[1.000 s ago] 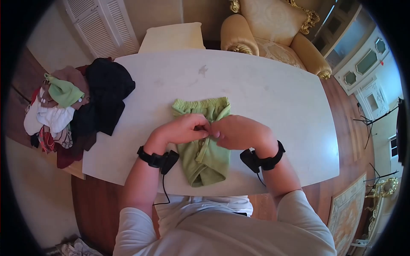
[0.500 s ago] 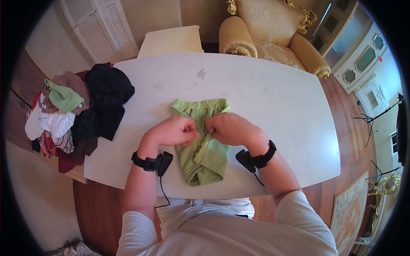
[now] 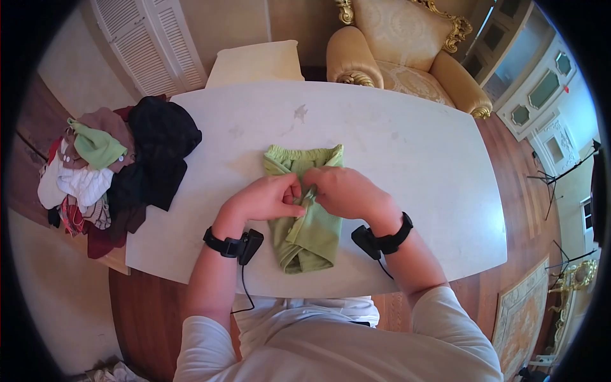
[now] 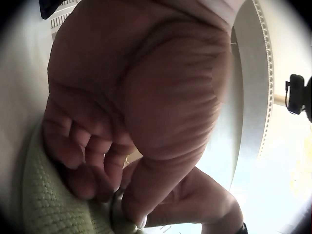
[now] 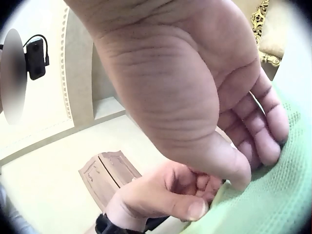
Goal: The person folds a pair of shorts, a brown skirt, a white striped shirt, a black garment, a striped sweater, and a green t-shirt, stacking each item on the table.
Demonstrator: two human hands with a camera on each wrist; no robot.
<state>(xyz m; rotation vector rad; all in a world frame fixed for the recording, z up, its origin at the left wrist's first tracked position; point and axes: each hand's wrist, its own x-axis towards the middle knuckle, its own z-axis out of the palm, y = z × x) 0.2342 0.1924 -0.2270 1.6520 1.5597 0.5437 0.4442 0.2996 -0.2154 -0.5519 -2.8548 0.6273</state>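
A light green knit garment (image 3: 312, 239) lies on the table in the head view, its gathered edge away from me and an overlapping front strip running down its middle. My left hand (image 3: 270, 196) pinches this strip; in the left wrist view its thumb and fingertips close on the green cloth (image 4: 53, 204) beside a small round button (image 4: 118, 214). Right beside it, my right hand (image 3: 347, 193) pinches the strip's edge a little higher up. The right wrist view shows its thumb and fingers on the knit (image 5: 273, 190). Fingertips partly hide the strip.
A heap of clothes sits at the table's left end, with black garments (image 3: 156, 146), a white one (image 3: 83, 181) and a green one (image 3: 98, 149) on top. Behind the white table (image 3: 420, 191) stand a covered seat (image 3: 254, 62) and a gilded armchair (image 3: 407, 63).
My hands were together at the strip, then the left drew away leftward and a button showed. Now the left is back on the strip beside the right, and the garment has shifted slightly.
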